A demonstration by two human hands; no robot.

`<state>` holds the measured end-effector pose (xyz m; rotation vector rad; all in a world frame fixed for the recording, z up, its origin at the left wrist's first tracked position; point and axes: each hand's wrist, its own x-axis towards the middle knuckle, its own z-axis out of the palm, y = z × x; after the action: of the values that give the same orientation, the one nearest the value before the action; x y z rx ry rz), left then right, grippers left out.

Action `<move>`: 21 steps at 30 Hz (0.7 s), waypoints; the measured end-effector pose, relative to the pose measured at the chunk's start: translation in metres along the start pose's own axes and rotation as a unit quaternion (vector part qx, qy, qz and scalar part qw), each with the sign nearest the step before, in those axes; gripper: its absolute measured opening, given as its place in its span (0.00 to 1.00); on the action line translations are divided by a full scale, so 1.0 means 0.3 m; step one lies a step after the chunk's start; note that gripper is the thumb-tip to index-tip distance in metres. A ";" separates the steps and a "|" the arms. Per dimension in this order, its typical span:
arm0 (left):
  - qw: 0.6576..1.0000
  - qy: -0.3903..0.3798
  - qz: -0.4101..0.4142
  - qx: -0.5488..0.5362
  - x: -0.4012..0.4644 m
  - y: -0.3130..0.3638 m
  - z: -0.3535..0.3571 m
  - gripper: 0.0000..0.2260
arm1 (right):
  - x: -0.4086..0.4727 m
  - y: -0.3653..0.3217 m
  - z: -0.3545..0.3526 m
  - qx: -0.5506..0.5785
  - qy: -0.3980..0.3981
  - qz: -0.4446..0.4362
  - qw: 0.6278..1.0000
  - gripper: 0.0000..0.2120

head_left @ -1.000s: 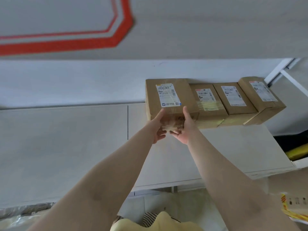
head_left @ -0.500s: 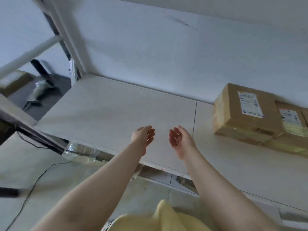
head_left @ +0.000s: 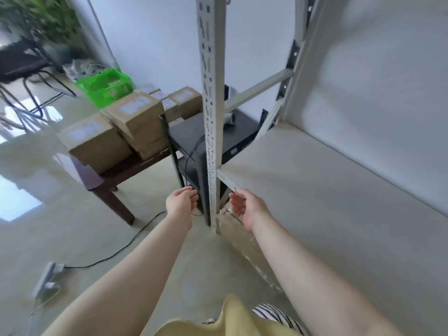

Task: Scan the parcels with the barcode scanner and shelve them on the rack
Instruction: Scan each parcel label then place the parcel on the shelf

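Both the left hand (head_left: 181, 202) and right hand (head_left: 244, 205) hang empty with fingers loosely apart beside the rack upright (head_left: 211, 112), while the parcels (head_left: 135, 117) wait stacked on the brown tabletop (head_left: 126, 169), so reaching across risks snagging the floor cable (head_left: 121, 253).

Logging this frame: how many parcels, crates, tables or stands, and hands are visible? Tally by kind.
Cardboard parcels: 6 with labelled tops showing; the lower layers of the stack are too blurred to count
Green crate: 1
Brown table: 1
Black stand: 1
Hands: 2, left hand and right hand, both empty
Total: 11
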<state>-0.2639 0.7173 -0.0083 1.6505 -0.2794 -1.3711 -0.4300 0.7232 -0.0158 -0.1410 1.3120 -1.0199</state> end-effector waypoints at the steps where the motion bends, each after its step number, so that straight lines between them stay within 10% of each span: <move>1: 0.999 0.025 0.004 -0.020 0.048 0.044 -0.063 0.06 | 0.016 0.019 0.090 -0.019 -0.014 0.011 1.000 0.02; 21: 0.992 -0.010 0.118 0.046 0.761 0.793 -0.056 0.05 | 0.548 -0.193 1.066 0.000 -0.011 -0.045 0.999 0.10</move>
<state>-0.0814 0.4440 0.0240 1.6211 -0.5394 -1.2114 -0.2071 0.4356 0.0003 -0.2131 1.2956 -1.0920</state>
